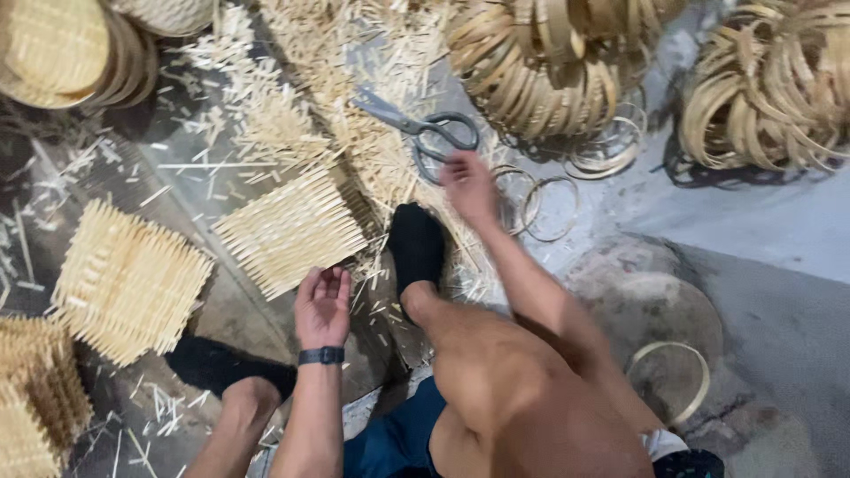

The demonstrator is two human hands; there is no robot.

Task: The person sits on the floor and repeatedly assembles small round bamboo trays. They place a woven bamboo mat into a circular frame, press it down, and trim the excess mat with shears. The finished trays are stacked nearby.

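Head view, looking down at a seated person's legs and hands. The right hand (pixel 467 184) reaches far, fingers loosely spread and holding nothing, its tips just short of the scissors (pixel 423 131), which lie immediately beyond it on the strewn bamboo splints (pixel 292 106). The scissors' long axis runs from far left (blades) to near right (loop handles), the handles nearest the fingers. The left hand (pixel 322 305), open and flat, empty, rests at the near edge of a woven bamboo mat (pixel 288 230), well apart from the scissors; the right hand is clearly the nearer.
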